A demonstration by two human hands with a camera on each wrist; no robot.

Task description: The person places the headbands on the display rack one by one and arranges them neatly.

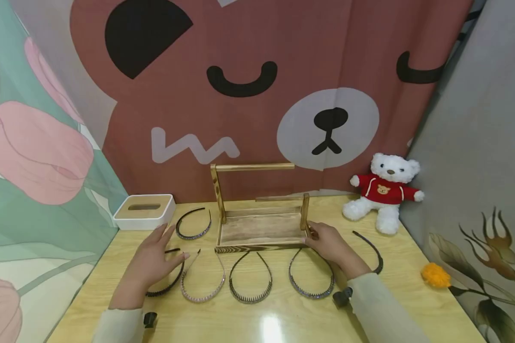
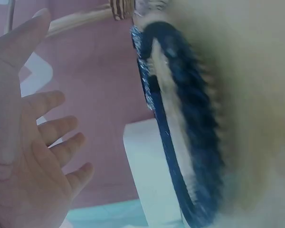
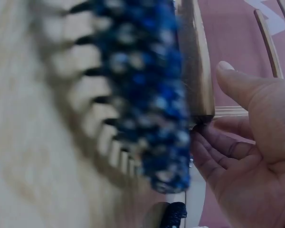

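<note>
My right hand (image 1: 332, 245) is at the front right corner of a wooden rack (image 1: 262, 248), a tray base with a bar on posts. Its fingers curl at the rack's end, the thumb near the front edge. Above a black headband (image 1: 171, 287) my left hand (image 1: 150, 262) hovers, fingers spread and palm bare. Beside that lie a pink beaded headband (image 1: 202, 298), a toothed dark headband (image 1: 251, 299) and a blue sparkly headband (image 1: 312, 294). Another sparkly headband (image 1: 193, 237) lies left of the rack. Partly behind the right forearm is a black headband (image 1: 375, 252).
A white tissue box (image 1: 143, 219) with a wooden lid stands at the back left. At the back right sits a white teddy bear (image 1: 386, 190) in a red sweater. An orange pompom (image 1: 436, 275) lies near the right edge. A printed curtain (image 1: 249, 124) hangs behind the table.
</note>
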